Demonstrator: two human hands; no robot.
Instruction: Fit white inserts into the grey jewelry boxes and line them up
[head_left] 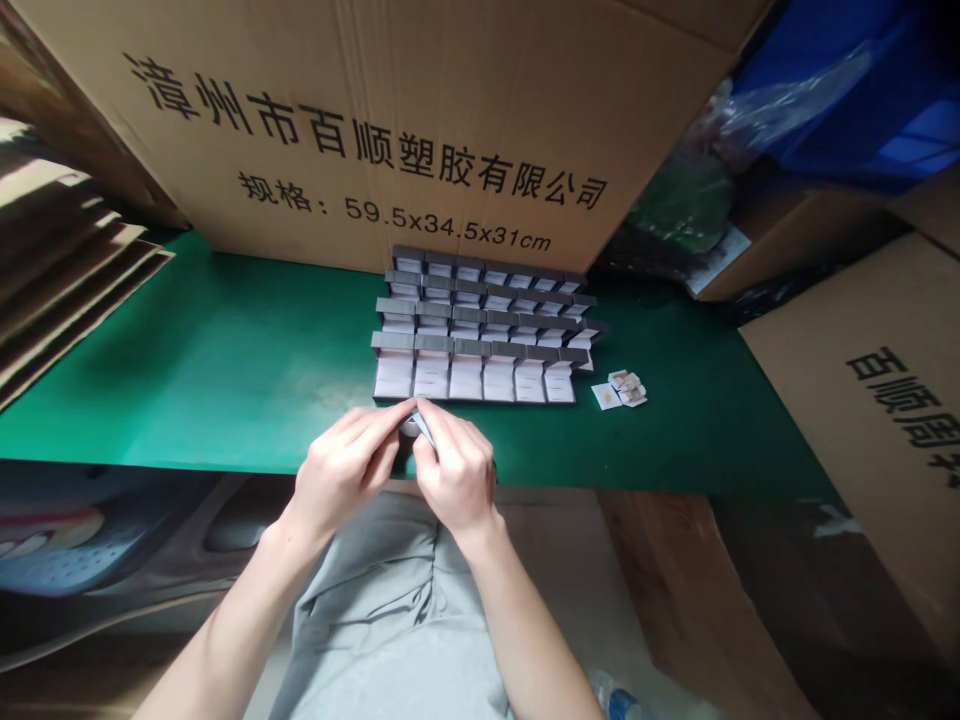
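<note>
My left hand [345, 463] and my right hand [456, 465] meet at the near edge of the table. Their fingers are closed around a small dark box [406, 462], mostly hidden, with a pale inner face and a thin bluish edge showing between the fingertips. Just beyond my hands, several open small boxes [431, 377] stand in rows. Each has a dark outside, a white lining and a raised lid. Right of the rows lies a little pile of small white cards [609, 393], some with yellowish marks.
A large printed carton [360, 120] stands behind the rows on the green table [247, 340]. Stacked cardboard sheets [67, 270] are at the left. More cartons [862, 400] are at the right, below a blue bin [847, 110] with clear plastic.
</note>
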